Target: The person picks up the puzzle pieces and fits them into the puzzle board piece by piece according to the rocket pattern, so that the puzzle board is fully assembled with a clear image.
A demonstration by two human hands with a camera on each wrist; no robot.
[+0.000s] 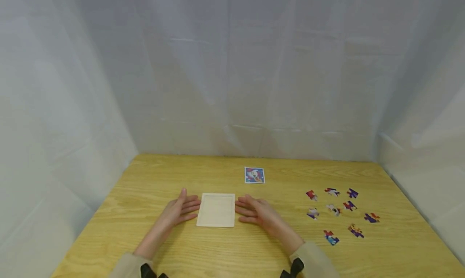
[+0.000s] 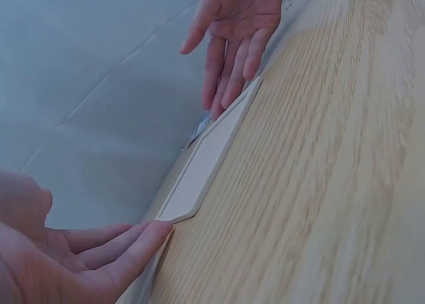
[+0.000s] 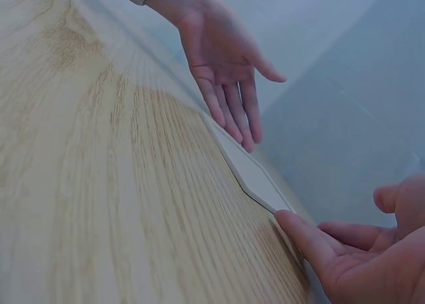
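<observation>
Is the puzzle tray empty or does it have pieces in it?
Empty. The puzzle tray shows only bare pale wood, and the puzzle pieces lie scattered on the table to its right.

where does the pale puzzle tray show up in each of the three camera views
Head: the puzzle tray lies low centre, between the left hand and right hand.
Left wrist: a thin slanted slab, centre.
Right wrist: an edge-on strip, right of centre.
Shared landmark: straight fingertips at both its side edges.

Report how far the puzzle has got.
Done: nothing placed; the puzzle tray is bare.
In hand: left hand and right hand flank the tray, straight fingers at its edges.
Left: all nine loose pieces lie apart to the right; the reference picture lies beyond.
</observation>
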